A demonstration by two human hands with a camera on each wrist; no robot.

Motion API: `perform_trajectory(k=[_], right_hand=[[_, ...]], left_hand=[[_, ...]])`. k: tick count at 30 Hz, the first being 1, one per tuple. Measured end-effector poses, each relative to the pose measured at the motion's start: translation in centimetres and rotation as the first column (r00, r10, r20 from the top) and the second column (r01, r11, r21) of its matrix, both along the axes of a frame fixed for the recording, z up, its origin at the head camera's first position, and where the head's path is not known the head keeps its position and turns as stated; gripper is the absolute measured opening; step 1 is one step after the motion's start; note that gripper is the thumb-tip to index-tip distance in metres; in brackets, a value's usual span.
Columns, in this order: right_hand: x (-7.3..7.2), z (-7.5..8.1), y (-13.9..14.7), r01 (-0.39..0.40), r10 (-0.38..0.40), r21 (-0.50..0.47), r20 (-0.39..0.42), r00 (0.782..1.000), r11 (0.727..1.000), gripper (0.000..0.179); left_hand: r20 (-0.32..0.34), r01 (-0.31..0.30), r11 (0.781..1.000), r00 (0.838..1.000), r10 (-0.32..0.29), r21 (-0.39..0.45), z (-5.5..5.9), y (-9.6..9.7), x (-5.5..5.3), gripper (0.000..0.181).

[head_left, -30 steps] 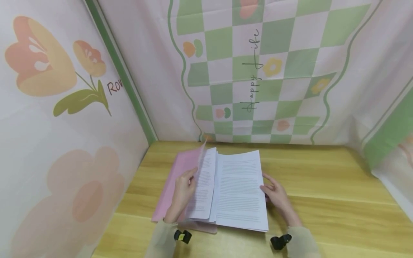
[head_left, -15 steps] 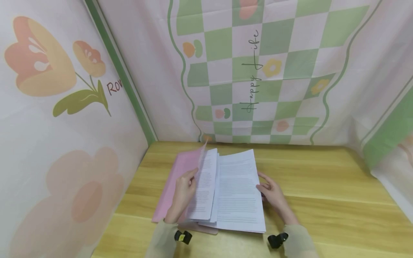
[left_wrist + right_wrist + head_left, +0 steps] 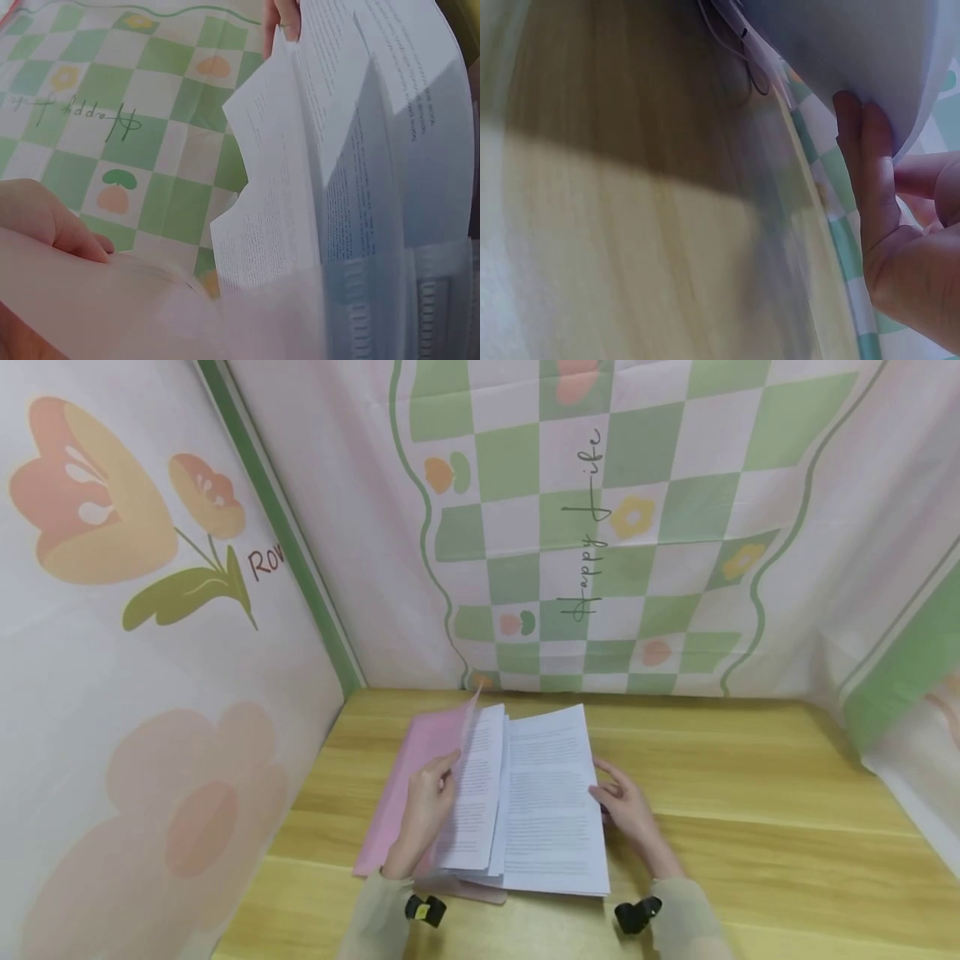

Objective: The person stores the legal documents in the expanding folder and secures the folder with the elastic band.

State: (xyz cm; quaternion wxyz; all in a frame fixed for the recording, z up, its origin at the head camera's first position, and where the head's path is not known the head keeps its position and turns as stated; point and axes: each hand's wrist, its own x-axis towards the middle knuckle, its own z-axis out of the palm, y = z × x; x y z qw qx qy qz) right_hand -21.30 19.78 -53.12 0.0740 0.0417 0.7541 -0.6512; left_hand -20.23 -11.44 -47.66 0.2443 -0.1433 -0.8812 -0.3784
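Observation:
A pink folder (image 3: 412, 768) lies on the left half of the wooden table. Its translucent cover (image 3: 150, 300) stands raised, its edge pinched by my left hand (image 3: 430, 797). Printed sheets (image 3: 555, 802) fan out to the right of the cover, their left side inside the folder. My right hand (image 3: 626, 802) grips the right edge of these sheets, lifting it off the table. In the right wrist view, fingers (image 3: 874, 165) press against the underside of the paper (image 3: 840, 45). The left wrist view shows more sheets (image 3: 270, 195) behind the cover.
The wooden table (image 3: 787, 810) stretches off to the right. A patterned cloth (image 3: 585, 568) hangs along its back edge, and a flowered cloth wall (image 3: 150, 693) rises at the left. Below the paper, the right wrist view shows a thin cord loop (image 3: 759, 79).
My right hand has moved left, and the right edge of the sheets has shifted left with it, toward the folder. My left hand stays put on the raised cover.

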Motion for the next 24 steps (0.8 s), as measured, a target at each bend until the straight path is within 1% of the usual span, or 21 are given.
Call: perform_trajectory(k=[8, 13, 14, 21, 24], right_hand=[[-0.1, 0.3, 0.1, -0.014, 0.014, -0.014, -0.008, 1.000, 1.000, 0.061], [-0.1, 0.1, -0.3, -0.008, 0.007, -0.043, -0.006, 1.000, 0.999, 0.060], [-0.1, 0.0, -0.4, -0.018, 0.017, -0.045, -0.011, 1.000, 0.999, 0.061], [-0.1, -0.4, -1.1, -0.020, 0.020, -0.065, 0.005, 1.000, 0.998, 0.061], [-0.1, -0.4, -1.3, -0.031, 0.031, -0.077, -0.006, 1.000, 0.997, 0.061]], left_hand=[[0.003, -0.009, 1.000, 1.000, 0.009, -0.003, 0.1, 0.0, 0.0, 0.040], [0.010, -0.008, 1.000, 1.000, 0.008, 0.002, 0.1, 0.0, 0.1, 0.040], [0.009, -0.008, 1.000, 1.000, 0.008, 0.003, 0.1, 0.0, 0.1, 0.040], [-0.012, -0.008, 1.000, 1.000, 0.008, 0.004, 0.0, 0.0, 0.0, 0.041], [-0.012, -0.005, 1.000, 1.000, 0.005, 0.007, -0.1, 0.1, 0.0, 0.041]])
